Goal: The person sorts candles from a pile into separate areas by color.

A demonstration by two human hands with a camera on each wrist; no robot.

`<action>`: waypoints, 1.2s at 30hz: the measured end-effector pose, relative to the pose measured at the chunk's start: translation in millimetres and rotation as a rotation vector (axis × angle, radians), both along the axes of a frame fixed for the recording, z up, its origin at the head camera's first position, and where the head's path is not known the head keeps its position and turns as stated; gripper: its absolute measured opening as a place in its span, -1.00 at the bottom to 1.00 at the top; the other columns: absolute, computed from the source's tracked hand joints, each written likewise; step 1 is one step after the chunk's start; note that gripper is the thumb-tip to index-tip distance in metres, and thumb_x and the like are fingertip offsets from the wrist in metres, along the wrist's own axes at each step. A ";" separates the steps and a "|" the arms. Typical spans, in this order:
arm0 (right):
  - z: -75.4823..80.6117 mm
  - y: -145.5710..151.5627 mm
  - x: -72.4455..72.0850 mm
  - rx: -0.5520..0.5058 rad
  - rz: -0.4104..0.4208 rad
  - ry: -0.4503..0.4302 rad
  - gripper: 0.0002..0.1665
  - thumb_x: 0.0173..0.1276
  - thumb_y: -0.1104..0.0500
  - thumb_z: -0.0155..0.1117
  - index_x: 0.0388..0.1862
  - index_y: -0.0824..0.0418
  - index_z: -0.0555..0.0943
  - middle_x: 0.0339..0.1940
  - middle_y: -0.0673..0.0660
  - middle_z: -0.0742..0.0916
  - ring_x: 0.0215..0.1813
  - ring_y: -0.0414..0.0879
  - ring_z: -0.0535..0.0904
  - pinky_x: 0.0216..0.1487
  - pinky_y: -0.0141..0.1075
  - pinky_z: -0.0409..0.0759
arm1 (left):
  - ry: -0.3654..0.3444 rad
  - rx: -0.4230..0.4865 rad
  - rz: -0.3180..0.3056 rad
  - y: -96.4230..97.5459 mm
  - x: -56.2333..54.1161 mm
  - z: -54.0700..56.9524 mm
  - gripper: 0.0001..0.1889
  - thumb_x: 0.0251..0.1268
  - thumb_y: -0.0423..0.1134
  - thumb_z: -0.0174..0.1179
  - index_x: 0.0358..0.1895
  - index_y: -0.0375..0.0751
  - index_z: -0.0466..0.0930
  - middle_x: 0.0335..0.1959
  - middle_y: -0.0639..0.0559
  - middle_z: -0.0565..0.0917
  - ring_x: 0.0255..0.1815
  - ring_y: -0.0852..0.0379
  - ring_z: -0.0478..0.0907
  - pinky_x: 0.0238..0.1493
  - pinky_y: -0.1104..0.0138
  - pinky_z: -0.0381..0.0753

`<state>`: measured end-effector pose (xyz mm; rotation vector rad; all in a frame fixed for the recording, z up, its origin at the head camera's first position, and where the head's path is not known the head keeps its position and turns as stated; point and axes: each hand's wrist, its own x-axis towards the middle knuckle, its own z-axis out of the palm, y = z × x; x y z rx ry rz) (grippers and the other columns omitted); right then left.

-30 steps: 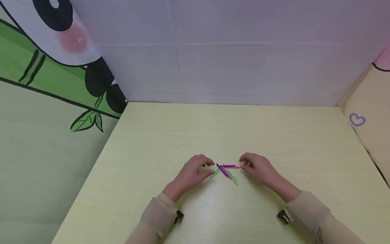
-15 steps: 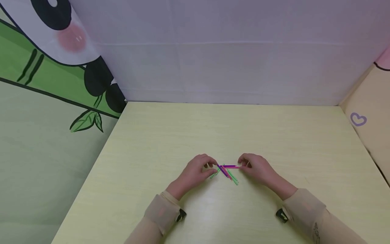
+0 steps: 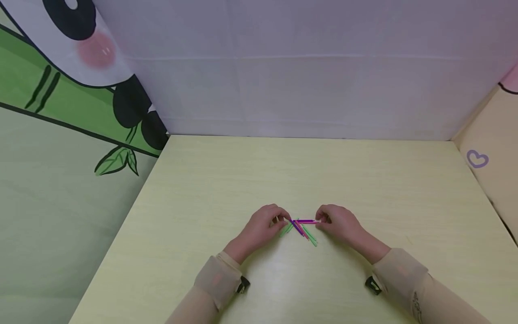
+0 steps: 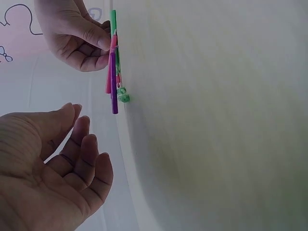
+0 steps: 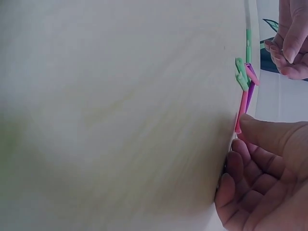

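1. Table [image 3: 226, 180]: pale, wood-grained; the sticks lie directly on its top, between the two hands.
2. Wall [image 3: 283, 67]: a lilac-grey sheet with fold lines, rising behind the table's far edge.
3. Left sheet [image 3: 48, 216]: pale green, printed with a green band, a leaf and black shapes.
4. Right panel [image 3: 499, 193]: beige, with a purple heart [image 3: 478, 159].
5. Sleeves [image 3: 404, 279]: beige, cuffed at both wrists.
6. Left hand [image 3: 261, 229]: fingers bent and spaced apart, thumb off the fingertips. Its tips are near the sticks' left side; the left wrist view shows it holding nothing.
7. Right hand [image 3: 340, 220]: fingers curled, thumb tip against the end of a pink stick [image 3: 308, 222]. I cannot tell whether it pinches that end or only touches it.
8. Black clips [image 3: 373, 285]: one at each cuff.
9. Sticks: a loose, crossing group. A purple stick [image 3: 303, 220] runs sideways beside the pink one; another purple and pink slant down to the right. Green sticks [image 3: 309, 235] slant beside those, and more green [image 3: 286, 229] shows by the left hand.
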<state>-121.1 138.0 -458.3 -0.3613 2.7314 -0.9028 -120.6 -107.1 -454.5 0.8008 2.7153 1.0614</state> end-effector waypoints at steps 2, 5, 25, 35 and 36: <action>-0.6 -0.9 0.3 0.008 0.002 0.008 -0.89 0.22 0.28 0.41 -0.32 0.19 0.62 -0.46 -0.02 0.59 -0.38 -0.13 0.44 -0.29 -0.23 0.44 | -0.006 -0.002 0.002 0.5 -0.2 -0.5 -0.90 0.32 -0.31 0.25 -0.15 -0.12 0.69 -0.34 0.17 0.57 -0.28 0.21 0.46 -0.19 0.35 0.50; -2.1 -1.5 0.8 0.018 0.007 0.025 -0.89 0.22 0.27 0.42 -0.34 0.18 0.62 -0.48 -0.03 0.58 -0.39 -0.13 0.43 -0.31 -0.24 0.43 | -0.014 -0.004 0.002 1.2 -0.5 -0.6 -0.90 0.32 -0.30 0.26 -0.16 -0.12 0.69 -0.34 0.17 0.57 -0.29 0.21 0.45 -0.20 0.36 0.49; -4.9 -7.5 5.3 0.038 -0.018 0.061 -0.87 0.23 0.27 0.41 -0.44 0.15 0.61 -0.53 -0.03 0.56 -0.43 -0.14 0.41 -0.36 -0.26 0.41 | -0.028 -0.086 -0.045 13.4 -12.8 -3.0 -0.91 0.26 -0.29 0.31 -0.20 -0.03 0.71 -0.40 0.21 0.52 -0.33 0.22 0.44 -0.24 0.39 0.43; -5.6 -8.1 10.4 0.021 -0.020 0.078 -0.87 0.23 0.27 0.41 -0.46 0.15 0.62 -0.54 -0.03 0.56 -0.44 -0.14 0.40 -0.35 -0.27 0.40 | -0.004 -0.173 -0.095 18.9 -18.5 -5.1 -0.93 0.27 -0.26 0.30 -0.24 0.01 0.72 -0.41 0.20 0.51 -0.31 0.22 0.43 -0.22 0.39 0.42; -5.7 -8.0 10.8 0.018 -0.020 0.083 -0.87 0.23 0.27 0.42 -0.46 0.15 0.62 -0.54 -0.03 0.56 -0.44 -0.15 0.40 -0.35 -0.27 0.40 | 0.003 -0.178 -0.100 19.1 -18.9 -5.7 -0.93 0.27 -0.26 0.31 -0.25 0.01 0.72 -0.41 0.20 0.51 -0.31 0.22 0.43 -0.22 0.39 0.42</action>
